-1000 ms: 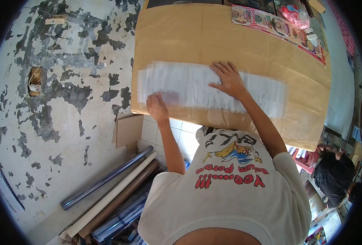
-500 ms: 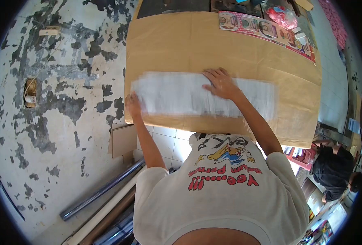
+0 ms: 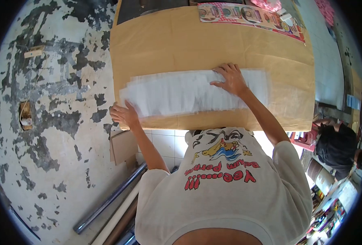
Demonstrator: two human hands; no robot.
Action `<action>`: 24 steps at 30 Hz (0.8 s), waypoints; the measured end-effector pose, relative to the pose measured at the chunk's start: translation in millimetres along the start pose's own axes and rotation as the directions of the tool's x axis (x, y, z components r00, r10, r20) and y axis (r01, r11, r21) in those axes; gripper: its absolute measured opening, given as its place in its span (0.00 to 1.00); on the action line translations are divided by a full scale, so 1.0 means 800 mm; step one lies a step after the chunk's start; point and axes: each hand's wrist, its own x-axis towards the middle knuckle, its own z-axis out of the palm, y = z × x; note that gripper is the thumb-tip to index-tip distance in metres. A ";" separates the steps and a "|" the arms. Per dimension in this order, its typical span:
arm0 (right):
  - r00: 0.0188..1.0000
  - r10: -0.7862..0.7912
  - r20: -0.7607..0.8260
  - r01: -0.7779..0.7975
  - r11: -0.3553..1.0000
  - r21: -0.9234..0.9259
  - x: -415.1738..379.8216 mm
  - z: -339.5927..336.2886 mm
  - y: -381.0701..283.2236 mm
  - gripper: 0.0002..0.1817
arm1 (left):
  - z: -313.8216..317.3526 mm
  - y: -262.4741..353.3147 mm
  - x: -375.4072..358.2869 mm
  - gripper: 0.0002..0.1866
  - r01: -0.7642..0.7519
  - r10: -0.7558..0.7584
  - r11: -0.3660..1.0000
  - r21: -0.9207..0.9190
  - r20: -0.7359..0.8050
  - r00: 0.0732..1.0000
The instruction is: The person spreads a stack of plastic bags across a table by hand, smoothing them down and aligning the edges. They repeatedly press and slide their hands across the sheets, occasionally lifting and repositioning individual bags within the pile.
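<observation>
A long whitish strip [image 3: 168, 93], its surface streaked and its edges blurred, lies across the brown-paper-covered table [image 3: 148, 49]. My right hand [image 3: 232, 81] rests on its upper right part with the fingers spread. At the strip's left end, my left hand [image 3: 123, 115] is at the table's left edge, thumb and fingers apart. Nothing shows in either hand.
A printed colourful sheet [image 3: 250, 18] lies along the table's far right, with a pink bag [image 3: 266, 4] and small white blocks [image 3: 285, 16] near it. Rolls [image 3: 107, 200] lean at lower left by a peeling wall [image 3: 58, 98]. Another person [image 3: 336, 147] is at far right.
The view has shifted, so the table sits further left and higher. My right hand has moved right along the strip. My left hand is lower, at the table edge, with its fingers more apart.
</observation>
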 end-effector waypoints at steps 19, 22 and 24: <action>0.794 0.310 -0.523 -0.517 0.798 -0.310 -0.189 -0.025 0.232 0.31 | -0.152 0.291 -0.159 0.41 -0.528 0.893 0.372 -0.764 0.138 0.429; 0.598 0.321 -0.735 -0.761 0.516 -0.394 -0.332 -0.069 0.365 0.37 | -0.155 0.294 -0.158 0.42 -0.534 0.898 0.377 -0.757 0.156 0.412; 0.298 0.692 -0.657 -0.954 0.227 -0.194 -0.368 -0.145 0.359 0.42 | -0.154 0.295 -0.159 0.43 -0.538 0.896 0.393 -0.746 0.179 0.407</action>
